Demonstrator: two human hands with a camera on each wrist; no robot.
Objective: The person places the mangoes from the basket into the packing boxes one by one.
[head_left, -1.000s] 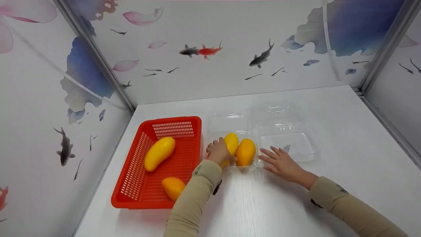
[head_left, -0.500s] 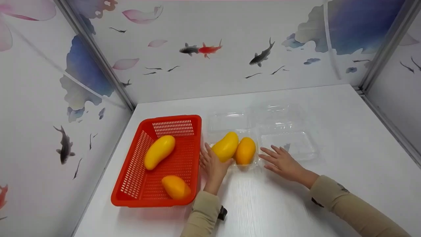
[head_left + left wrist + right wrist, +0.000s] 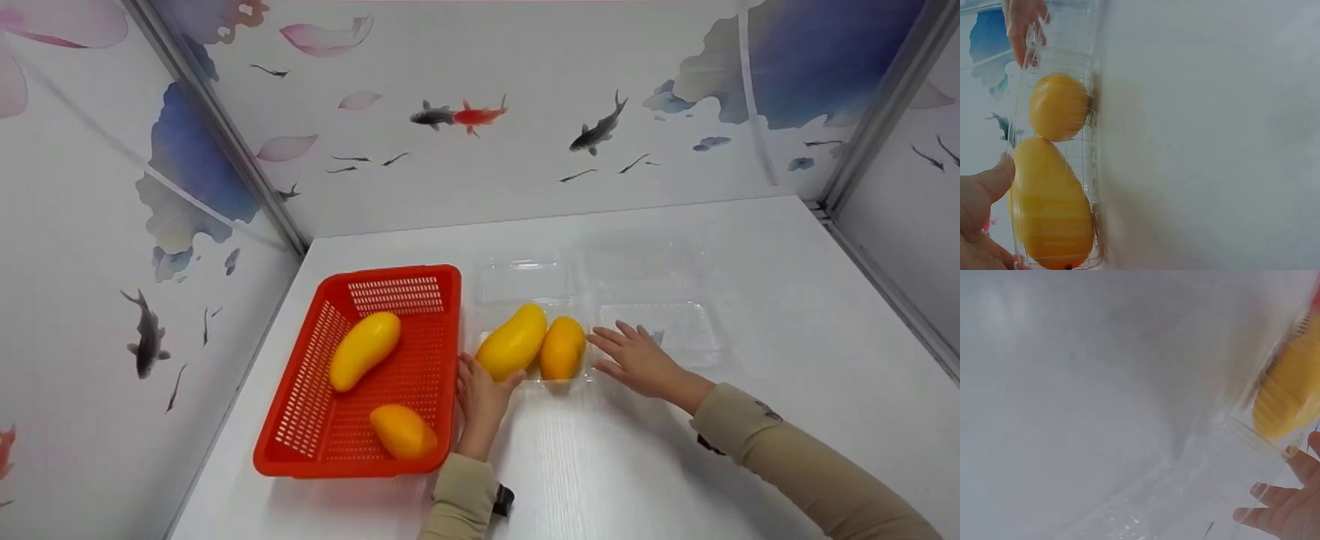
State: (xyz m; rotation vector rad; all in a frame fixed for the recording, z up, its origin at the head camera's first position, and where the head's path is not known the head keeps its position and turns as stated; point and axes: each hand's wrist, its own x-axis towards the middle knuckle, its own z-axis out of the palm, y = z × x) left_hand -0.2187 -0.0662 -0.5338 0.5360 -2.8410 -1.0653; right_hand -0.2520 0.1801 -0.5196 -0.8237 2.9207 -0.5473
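Two yellow mangoes lie side by side in the clear plastic clamshell box (image 3: 1095,169) at the table's middle. The larger, paler mango (image 3: 514,343) is on the left, the deeper yellow mango (image 3: 562,349) on the right. My left hand (image 3: 484,397) is at the box's near left corner, between it and the red basket, its thumb (image 3: 999,177) right at the rim by the larger mango. My right hand (image 3: 641,364), fingers spread and fairly straight, has its fingertips by the box's right side and overlaps a second clear box (image 3: 690,330).
A red plastic basket (image 3: 456,337) stands at the left, holding a long yellow mango (image 3: 365,351) and an orange-yellow mango (image 3: 403,431). Both clear boxes have their lids folded back, including the left lid (image 3: 525,281). Printed wall panels (image 3: 525,75) enclose the white table (image 3: 570,465).
My left hand has released the larger mango, which now lies in the box, and drawn back toward the near corner. My right hand has shifted slightly left.
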